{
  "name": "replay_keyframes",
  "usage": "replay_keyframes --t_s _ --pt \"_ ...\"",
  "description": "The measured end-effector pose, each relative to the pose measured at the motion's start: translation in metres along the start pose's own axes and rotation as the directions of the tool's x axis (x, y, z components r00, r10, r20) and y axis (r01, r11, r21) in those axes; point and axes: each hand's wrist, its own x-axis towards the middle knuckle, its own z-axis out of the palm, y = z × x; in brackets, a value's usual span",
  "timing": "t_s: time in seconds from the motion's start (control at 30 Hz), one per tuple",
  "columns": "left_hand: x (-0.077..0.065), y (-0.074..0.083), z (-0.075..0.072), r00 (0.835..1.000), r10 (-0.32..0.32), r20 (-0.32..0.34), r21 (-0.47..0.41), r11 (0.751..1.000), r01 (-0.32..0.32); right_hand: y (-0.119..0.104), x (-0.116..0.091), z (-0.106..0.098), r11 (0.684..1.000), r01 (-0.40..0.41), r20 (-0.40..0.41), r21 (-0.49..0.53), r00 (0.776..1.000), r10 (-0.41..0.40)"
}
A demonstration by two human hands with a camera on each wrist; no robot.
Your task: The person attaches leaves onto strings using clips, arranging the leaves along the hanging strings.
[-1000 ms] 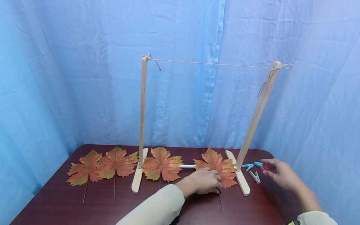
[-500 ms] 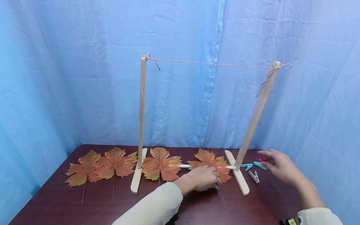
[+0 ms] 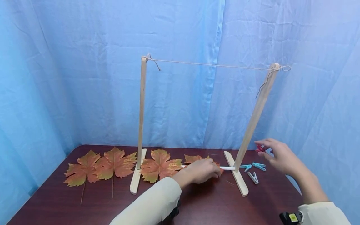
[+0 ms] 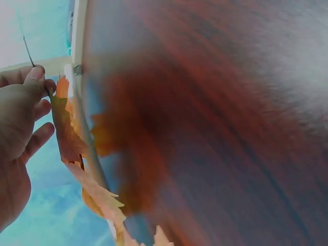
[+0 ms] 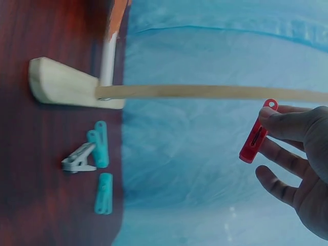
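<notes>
Red clip (image 5: 251, 142) sits pinched in right hand (image 3: 284, 157); only left wrist view shows left hand (image 4: 14, 120) pinching a leaf stem (image 4: 28, 52).

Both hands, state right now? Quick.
Left hand: closed, pinching an orange leaf by its stem.
Right hand: closed, holding a red clothespin between thumb and fingers.

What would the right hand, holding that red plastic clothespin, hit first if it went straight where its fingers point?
Probably the tall, pale wooden post on the right: in the head view, the right hand and its red clothespin point left toward it. Depth is unclear; it might miss.
</notes>
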Motion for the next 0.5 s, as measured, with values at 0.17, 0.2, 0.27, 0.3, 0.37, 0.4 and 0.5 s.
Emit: replay_keyframes --t_s 0.17,0.2,0.27,0.3,0.37,0.4,0.5 --pt "0.002 -0.008 -0.016 0.995 -0.067 -0.072 -0.086 0.994 0.061 -0.012 0.007 -0.013 0.999 0.03 -0.028 -0.022 0.999 -0.03" --pt "0.002 -0.01 -0.019 0.993 -0.085 -0.084 -0.105 0.992 0.076 -0.014 0.009 -0.016 0.999 0.036 -0.037 -0.033 0.999 -0.038" --pt "0.003 -0.015 -0.025 0.987 -0.113 -0.113 -0.141 0.985 0.096 -0.018 0.012 -0.021 0.997 0.053 -0.057 -0.053 0.997 -0.056" --pt "0.004 -0.016 -0.028 0.985 -0.126 -0.121 -0.163 0.981 0.106 -0.02 0.014 -0.024 0.996 0.065 -0.066 -0.055 0.995 -0.068" --pt "0.004 -0.019 -0.034 0.979 -0.152 -0.138 -0.212 0.97 0.121 -0.024 0.018 -0.029 0.995 0.088 -0.083 -0.05 0.992 -0.092" --pt "0.004 -0.021 -0.037 0.976 -0.163 -0.147 -0.236 0.963 0.126 -0.026 0.021 -0.031 0.993 0.104 -0.093 -0.051 0.99 -0.108" --pt "0.005 -0.024 -0.047 0.965 -0.19 -0.182 -0.291 0.948 0.132 -0.031 0.028 -0.037 0.988 0.143 -0.117 -0.052 0.982 -0.149"
